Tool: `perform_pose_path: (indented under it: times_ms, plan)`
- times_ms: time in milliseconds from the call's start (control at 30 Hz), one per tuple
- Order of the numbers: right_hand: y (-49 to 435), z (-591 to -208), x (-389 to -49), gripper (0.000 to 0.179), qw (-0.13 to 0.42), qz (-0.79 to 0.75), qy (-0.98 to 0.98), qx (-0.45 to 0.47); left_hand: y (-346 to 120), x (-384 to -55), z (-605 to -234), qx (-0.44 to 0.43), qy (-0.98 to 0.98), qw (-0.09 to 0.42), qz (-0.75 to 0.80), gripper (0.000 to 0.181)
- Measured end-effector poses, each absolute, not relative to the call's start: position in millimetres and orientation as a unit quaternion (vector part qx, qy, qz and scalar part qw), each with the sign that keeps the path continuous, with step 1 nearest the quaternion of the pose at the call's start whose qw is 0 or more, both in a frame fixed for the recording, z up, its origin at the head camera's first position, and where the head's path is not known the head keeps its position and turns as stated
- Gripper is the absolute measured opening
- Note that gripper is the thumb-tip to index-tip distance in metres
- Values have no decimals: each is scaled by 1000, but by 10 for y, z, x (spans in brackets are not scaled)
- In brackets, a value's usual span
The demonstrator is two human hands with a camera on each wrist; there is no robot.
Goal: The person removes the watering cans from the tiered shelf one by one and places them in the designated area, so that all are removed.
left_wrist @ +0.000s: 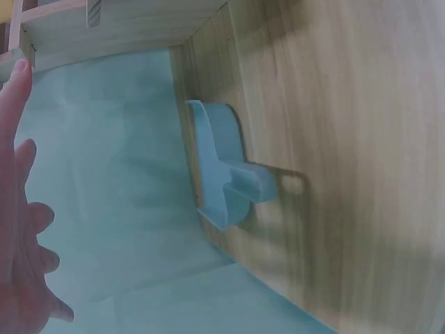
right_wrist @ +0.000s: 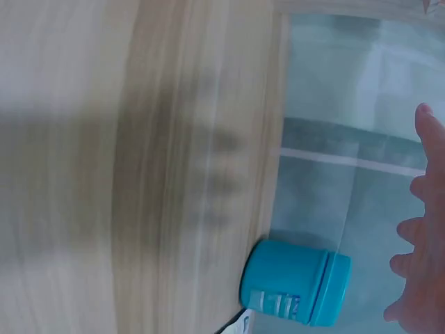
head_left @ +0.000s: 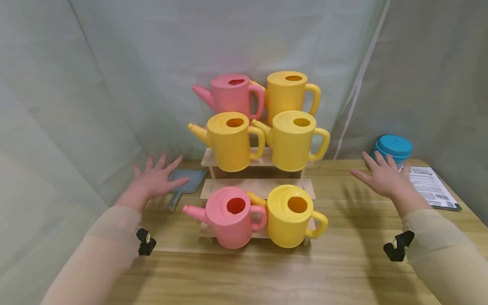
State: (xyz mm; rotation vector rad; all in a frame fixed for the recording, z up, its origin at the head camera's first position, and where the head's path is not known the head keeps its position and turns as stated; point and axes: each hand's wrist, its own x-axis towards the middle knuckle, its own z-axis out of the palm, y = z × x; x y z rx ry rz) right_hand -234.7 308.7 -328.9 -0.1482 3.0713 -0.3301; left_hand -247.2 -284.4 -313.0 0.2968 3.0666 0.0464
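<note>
With fingers spread, my left hand (head_left: 154, 180) hovers over the left of the table and holds nothing. Below it lies a grey-blue dustpan-like scoop (left_wrist: 226, 163) with a short handle. My right hand (head_left: 385, 176), also spread and holding nothing, is raised at the right near a blue lidded tub (head_left: 394, 146). Between the hands, watering cans stand on a tiered wooden rack (head_left: 257, 186): a pink one (head_left: 230, 95) and a yellow one (head_left: 286, 95) at the top, two yellow ones (head_left: 231, 146) (head_left: 292, 144) in the middle, a pink one (head_left: 231, 224) and a yellow one (head_left: 287, 224) at the bottom.
A printed packet (head_left: 432, 186) lies at the table's right edge, in front of the tub. Pale fabric (head_left: 228, 38) hangs behind the rack and along both sides. The wooden table (head_left: 244, 275) extends toward me in front of the rack.
</note>
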Motion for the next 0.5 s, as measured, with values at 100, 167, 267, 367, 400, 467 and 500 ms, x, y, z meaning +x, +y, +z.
perform_pose_path:
  times_ms: [100,167,267,367,400,467,500]
  plan:
    - [3049,-3261,-2388,89,34,-120,991,-54,-2848,-2452,-3161,101,994,37,23,86]
    - [3016,-3237,-2423,88,34,-132,989,-60,-2852,-2431,-3192,103,993,42,31,85]
    - [2957,-3201,-2476,85,13,-159,984,-77,-2866,-2395,-3289,112,992,48,44,83]
    - [2892,-3170,-2514,83,-16,-195,976,-96,-2884,-2328,-3448,125,989,46,61,81]
    - [2871,-3158,-2523,83,-22,-206,973,-99,-2884,-2299,-3499,130,988,45,68,81]
    - [2834,-3132,-2540,84,-27,-224,969,-101,-2882,-2241,-3590,140,986,40,74,81]
    - [2819,-3117,-2545,85,-29,-231,968,-97,-2875,-2217,-3621,146,986,38,74,81]
